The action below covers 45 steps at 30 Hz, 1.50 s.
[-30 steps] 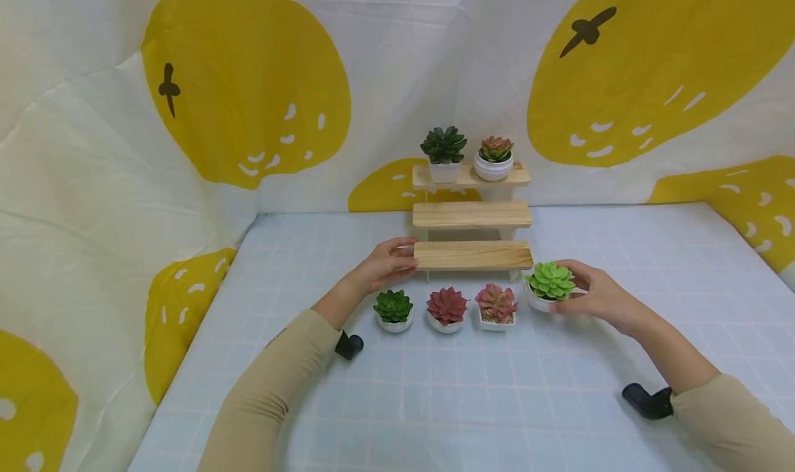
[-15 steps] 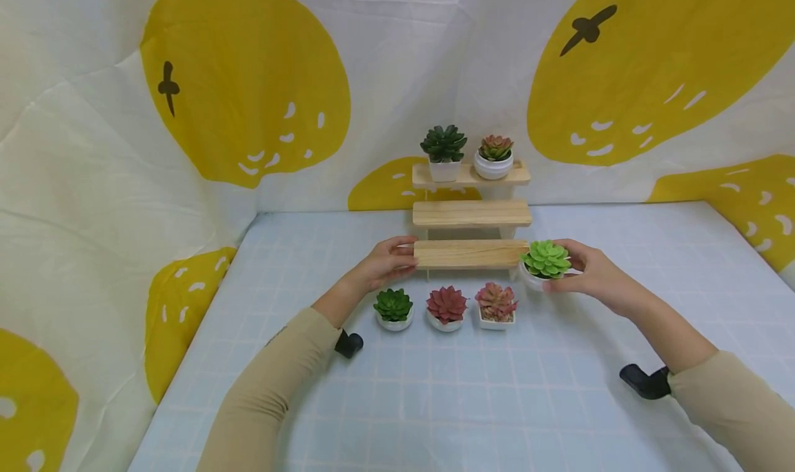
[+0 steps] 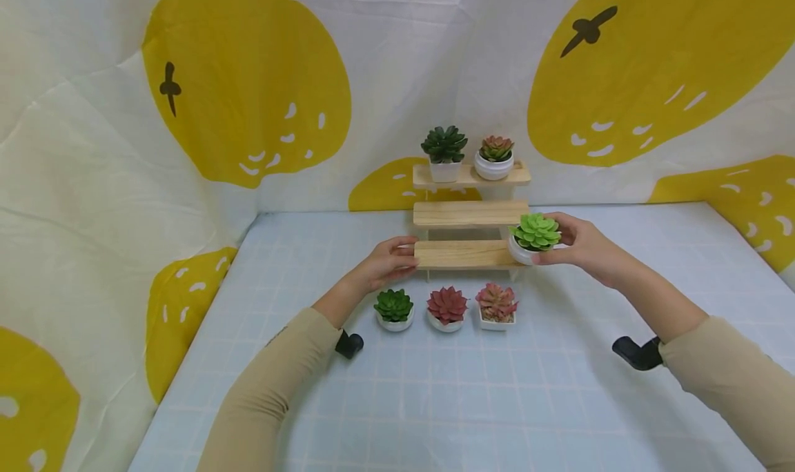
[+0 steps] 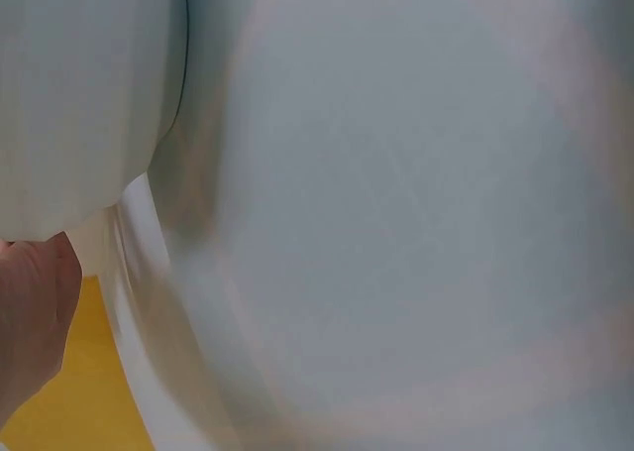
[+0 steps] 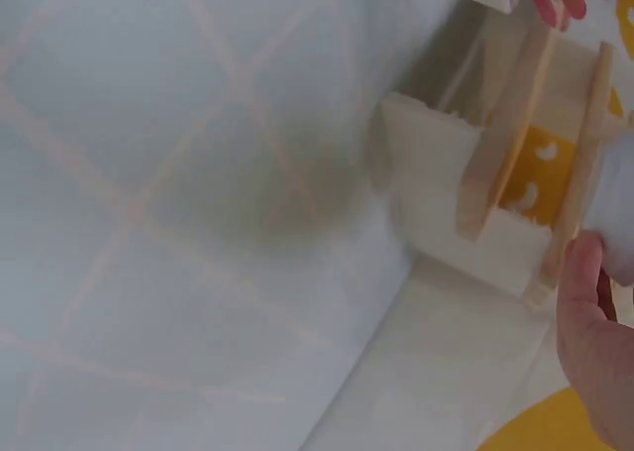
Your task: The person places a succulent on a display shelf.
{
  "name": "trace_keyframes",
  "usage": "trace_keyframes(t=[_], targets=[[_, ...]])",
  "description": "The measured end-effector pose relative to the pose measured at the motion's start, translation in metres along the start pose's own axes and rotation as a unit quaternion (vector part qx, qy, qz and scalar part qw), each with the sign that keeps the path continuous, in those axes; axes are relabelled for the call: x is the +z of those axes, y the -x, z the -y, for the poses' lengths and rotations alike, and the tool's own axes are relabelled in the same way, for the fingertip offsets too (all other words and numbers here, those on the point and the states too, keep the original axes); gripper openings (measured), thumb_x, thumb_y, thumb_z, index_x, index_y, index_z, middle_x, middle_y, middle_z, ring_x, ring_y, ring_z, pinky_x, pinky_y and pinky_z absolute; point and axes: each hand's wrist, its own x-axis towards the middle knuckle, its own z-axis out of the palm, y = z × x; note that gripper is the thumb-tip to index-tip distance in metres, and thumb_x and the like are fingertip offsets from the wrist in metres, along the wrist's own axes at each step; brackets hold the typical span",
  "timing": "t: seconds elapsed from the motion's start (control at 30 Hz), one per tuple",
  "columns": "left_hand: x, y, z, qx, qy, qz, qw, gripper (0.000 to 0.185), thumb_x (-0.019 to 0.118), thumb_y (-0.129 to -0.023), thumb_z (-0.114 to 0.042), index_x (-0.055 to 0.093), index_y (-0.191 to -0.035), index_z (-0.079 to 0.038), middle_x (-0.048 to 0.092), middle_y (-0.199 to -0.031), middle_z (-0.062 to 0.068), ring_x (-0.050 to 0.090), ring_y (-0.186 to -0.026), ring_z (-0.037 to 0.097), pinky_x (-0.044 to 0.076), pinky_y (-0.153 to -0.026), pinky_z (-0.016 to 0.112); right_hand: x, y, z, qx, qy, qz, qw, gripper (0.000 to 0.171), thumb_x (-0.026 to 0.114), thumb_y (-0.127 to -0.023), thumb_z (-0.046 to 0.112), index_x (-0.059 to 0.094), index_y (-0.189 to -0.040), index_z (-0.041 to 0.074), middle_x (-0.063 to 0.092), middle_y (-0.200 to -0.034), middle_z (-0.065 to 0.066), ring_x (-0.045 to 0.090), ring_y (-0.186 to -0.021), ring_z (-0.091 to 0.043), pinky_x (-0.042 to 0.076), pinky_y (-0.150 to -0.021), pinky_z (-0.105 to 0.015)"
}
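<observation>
Here right hand (image 3: 580,248) holds light-green succulent (image 3: 534,236) beside wooden stand (image 3: 470,214)

The head view looks forward and down from above the blue checked table (image 3: 435,403), facing the wooden stepped shelf (image 3: 470,213) against the yellow-printed backdrop (image 3: 248,92); both arms reach into it; the left wrist view sits very close, blurred, showing only pale surface and a sliver of hand; the right wrist view looks close along the tablecloth (image 5: 149,223) at the shelf (image 5: 525,124) side, which the head view shares.
</observation>
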Motion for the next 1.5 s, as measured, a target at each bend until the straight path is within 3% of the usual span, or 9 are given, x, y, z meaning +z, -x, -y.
trace_keyframes(t=[0.33, 0.7, 1.07, 1.5], targets=[[0.001, 0.0, 0.0, -0.001, 0.0, -0.001, 1.0, 0.052, 0.057, -0.088, 0.007, 0.045, -0.137, -0.006, 0.046, -0.129, 0.019, 0.055, -0.094, 0.019, 0.049, -0.089, 0.034, -0.002, -0.023, 0.024, -0.005, -0.001, 0.003, 1.0, 0.067, 0.072, -0.082, 0.018, 0.037, -0.138, 0.004, 0.047, -0.127, -0.012, 0.049, -0.102, -0.016, 0.042, -0.094, -0.04], [0.0, 0.0, 0.0, 0.0, 0.005, -0.001, 1.0, 0.051, 0.057, -0.088, 0.007, 0.045, -0.136, -0.006, 0.047, -0.128, 0.018, 0.055, -0.096, 0.02, 0.051, -0.087, 0.032, 0.007, -0.051, 0.042, -0.017, -0.024, 0.009, 1.0, 0.061, 0.071, -0.082, 0.014, 0.041, -0.135, 0.006, 0.047, -0.125, -0.011, 0.046, -0.101, -0.024, 0.044, -0.086, -0.034], [0.001, 0.003, -0.002, 0.003, 0.005, 0.01, 0.9999, 0.052, 0.055, -0.089, 0.008, 0.043, -0.138, -0.004, 0.045, -0.128, 0.019, 0.056, -0.088, 0.015, 0.048, -0.091, 0.035, 0.021, -0.074, 0.05, -0.044, -0.061, 0.016, 0.997, 0.059, 0.071, -0.079, 0.005, 0.046, -0.132, 0.006, 0.05, -0.12, -0.009, 0.047, -0.096, -0.023, 0.046, -0.079, -0.027], [0.0, 0.003, -0.002, 0.001, 0.01, 0.008, 0.9999, 0.051, 0.055, -0.089, 0.008, 0.044, -0.137, -0.004, 0.047, -0.12, 0.013, 0.057, -0.084, 0.013, 0.049, -0.09, 0.034, 0.038, -0.092, 0.059, -0.045, -0.038, 0.023, 0.998, 0.059, 0.073, -0.077, 0.008, 0.048, -0.13, 0.006, 0.05, -0.119, -0.012, 0.044, -0.102, -0.027, 0.046, -0.078, -0.027]])
